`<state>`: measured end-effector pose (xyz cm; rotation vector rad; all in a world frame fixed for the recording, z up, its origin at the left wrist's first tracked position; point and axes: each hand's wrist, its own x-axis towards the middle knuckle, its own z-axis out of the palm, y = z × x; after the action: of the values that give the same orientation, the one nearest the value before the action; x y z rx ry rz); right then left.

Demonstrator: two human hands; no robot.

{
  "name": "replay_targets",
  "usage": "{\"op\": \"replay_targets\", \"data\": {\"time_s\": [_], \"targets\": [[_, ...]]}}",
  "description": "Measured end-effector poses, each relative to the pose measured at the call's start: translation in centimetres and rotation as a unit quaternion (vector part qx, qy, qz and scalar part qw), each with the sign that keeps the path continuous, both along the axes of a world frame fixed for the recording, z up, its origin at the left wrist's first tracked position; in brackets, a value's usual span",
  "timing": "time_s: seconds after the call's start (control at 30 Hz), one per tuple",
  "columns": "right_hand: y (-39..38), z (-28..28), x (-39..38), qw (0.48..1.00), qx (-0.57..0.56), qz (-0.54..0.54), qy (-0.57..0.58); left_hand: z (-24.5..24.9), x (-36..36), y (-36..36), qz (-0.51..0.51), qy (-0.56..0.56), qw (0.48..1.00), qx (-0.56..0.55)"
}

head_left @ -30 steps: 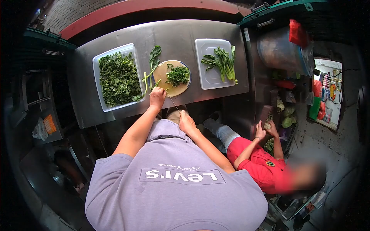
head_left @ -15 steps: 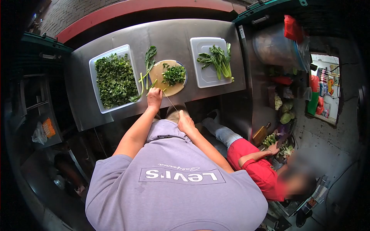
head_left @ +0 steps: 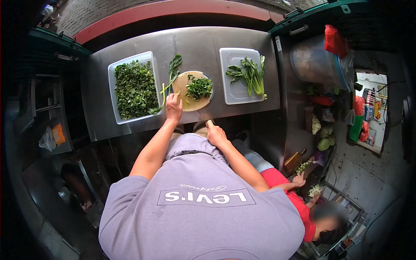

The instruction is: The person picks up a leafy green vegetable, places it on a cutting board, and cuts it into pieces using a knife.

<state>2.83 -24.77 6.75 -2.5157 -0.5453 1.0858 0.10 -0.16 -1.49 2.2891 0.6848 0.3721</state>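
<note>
My left hand (head_left: 174, 108) is at the left edge of the round cutting board (head_left: 189, 105), fingers curled and pinching what looks like a short green stalk. Long leafy stalks (head_left: 174, 66) lie beside it, between the board and a white tub. A pile of chopped greens (head_left: 199, 88) sits on the board. Closed around a handle, my right hand (head_left: 216, 134) holds a knife (head_left: 200, 115) near the counter's front edge. The thin blade points up and left toward the board, apart from the greens.
A white tub (head_left: 111, 84) of chopped leaves stands left on the steel counter (head_left: 147, 38). At right, a bunch of leafy greens (head_left: 252, 76) lies on a white lid (head_left: 229, 96). A person in red (head_left: 299, 203) works low on the right, hands among vegetables.
The view has shifted, so the counter sits lower and further right. The knife has drawn back from my left hand toward the counter's edge. The person in red has leaned lower.
</note>
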Motion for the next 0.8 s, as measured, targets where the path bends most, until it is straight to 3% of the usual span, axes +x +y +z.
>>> {"op": "replay_targets", "data": {"time_s": [0.07, 0.2, 0.37, 0.8], "targets": [[-0.1, -0.2, 0.2, 1.000, 0.012, 0.027, 0.001, -0.3, 0.1, 0.5, -0.019, 0.056, 0.996, 0.060], [-0.5, -0.7, 1.1, 0.999, -0.017, 0.038, 0.011, -0.6, 0.3, 1.3, -0.022, 0.140, 0.987, 0.072], [-1.3, -1.2, 3.2, 0.999, -0.030, 0.041, 0.002, -2.1, 0.5, 1.6, -0.023, 0.141, 0.986, 0.080], [-0.5, -2.1, 5.3, 0.999, -0.026, 0.047, 0.012, 0.5, 0.1, 0.6, -0.057, 0.134, 0.988, 0.050]]}}
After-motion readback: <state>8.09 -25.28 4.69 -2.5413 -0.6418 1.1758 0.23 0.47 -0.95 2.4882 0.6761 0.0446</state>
